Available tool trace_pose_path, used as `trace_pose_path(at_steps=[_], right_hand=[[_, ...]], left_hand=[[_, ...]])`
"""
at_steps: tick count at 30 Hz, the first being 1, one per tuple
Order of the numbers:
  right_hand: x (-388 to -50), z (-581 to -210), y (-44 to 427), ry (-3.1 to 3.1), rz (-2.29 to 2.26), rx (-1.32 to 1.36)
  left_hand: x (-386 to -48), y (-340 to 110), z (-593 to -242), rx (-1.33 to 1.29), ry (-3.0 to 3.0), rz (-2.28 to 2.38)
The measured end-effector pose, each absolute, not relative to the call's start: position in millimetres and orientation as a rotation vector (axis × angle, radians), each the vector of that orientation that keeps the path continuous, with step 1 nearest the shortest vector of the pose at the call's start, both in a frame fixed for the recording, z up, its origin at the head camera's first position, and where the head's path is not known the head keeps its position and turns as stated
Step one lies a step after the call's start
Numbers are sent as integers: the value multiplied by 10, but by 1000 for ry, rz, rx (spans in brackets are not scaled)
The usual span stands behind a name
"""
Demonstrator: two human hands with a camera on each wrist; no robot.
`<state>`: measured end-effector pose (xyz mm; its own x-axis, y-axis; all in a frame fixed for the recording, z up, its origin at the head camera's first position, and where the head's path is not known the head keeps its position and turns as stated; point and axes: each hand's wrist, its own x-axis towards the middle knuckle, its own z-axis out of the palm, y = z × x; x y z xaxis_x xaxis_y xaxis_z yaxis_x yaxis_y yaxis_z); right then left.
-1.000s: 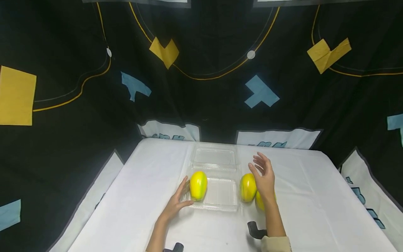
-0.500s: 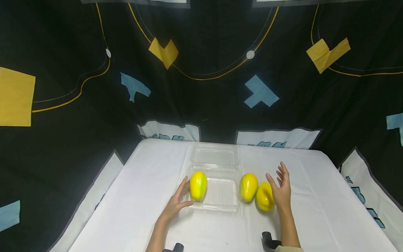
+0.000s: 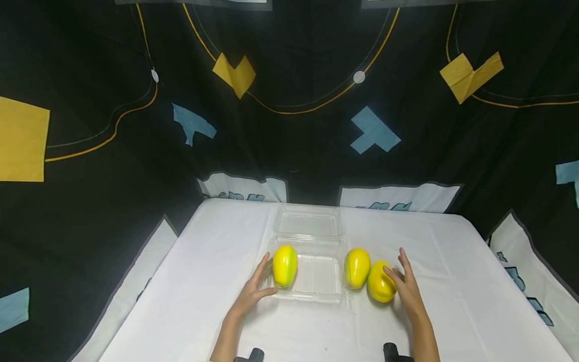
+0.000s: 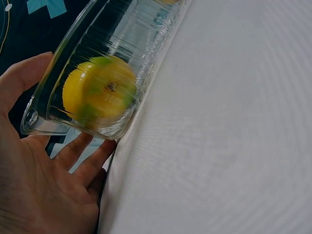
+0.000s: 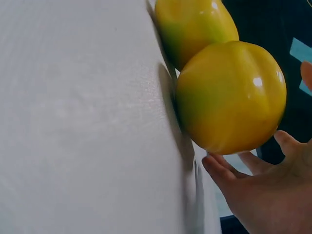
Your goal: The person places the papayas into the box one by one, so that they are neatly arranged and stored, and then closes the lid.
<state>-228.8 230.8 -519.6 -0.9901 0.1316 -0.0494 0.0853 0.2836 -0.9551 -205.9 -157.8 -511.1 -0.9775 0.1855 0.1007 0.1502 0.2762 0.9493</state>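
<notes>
A clear plastic clamshell box (image 3: 318, 275) lies unfolded, its lid (image 3: 308, 223) flat behind the base. One glossy yellow mango-like fruit (image 3: 285, 266) with green streaks sits in the base's left part. My left hand (image 3: 249, 296) rests at the box's left front corner, fingers spread; in the left wrist view the thumb (image 4: 31, 73) touches the rim. Right of the box stand two more such fruits, a nearer-to-box one (image 3: 357, 269) and the rightmost one (image 3: 381, 282), close together. My right hand (image 3: 409, 289) is spread beside the rightmost fruit, its thumb overlapping it in the head view.
A white cloth covers the table (image 3: 461, 301). Black curtains (image 3: 289, 151) with yellow and blue patches hang behind and at both sides. Dark mounts (image 3: 395, 352) sit at both wrists.
My right hand has moved right and back toward me, from above the two right fruits to the rightmost fruit's right side. The left hand, box and fruits have stayed put.
</notes>
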Motion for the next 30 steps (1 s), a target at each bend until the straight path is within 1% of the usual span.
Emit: trace_pose_path(at_steps=[6, 17, 22, 30], right_hand=[[-2285, -5299, 2371, -2508, 1994, -184], [-2271, -5387, 2377, -2510, 2014, -189], [-2274, -5424, 2378, -2483, 2039, -150], [-2258, -5412, 2356, -2461, 2092, -141]], left_hand=[[-2064, -1571, -5118, 318, 2487, 1847], [-2068, -1576, -5110, 347, 2466, 1858], [-2069, -1580, -5106, 331, 2463, 1856], [-2065, -1589, -5116, 342, 2462, 1861]])
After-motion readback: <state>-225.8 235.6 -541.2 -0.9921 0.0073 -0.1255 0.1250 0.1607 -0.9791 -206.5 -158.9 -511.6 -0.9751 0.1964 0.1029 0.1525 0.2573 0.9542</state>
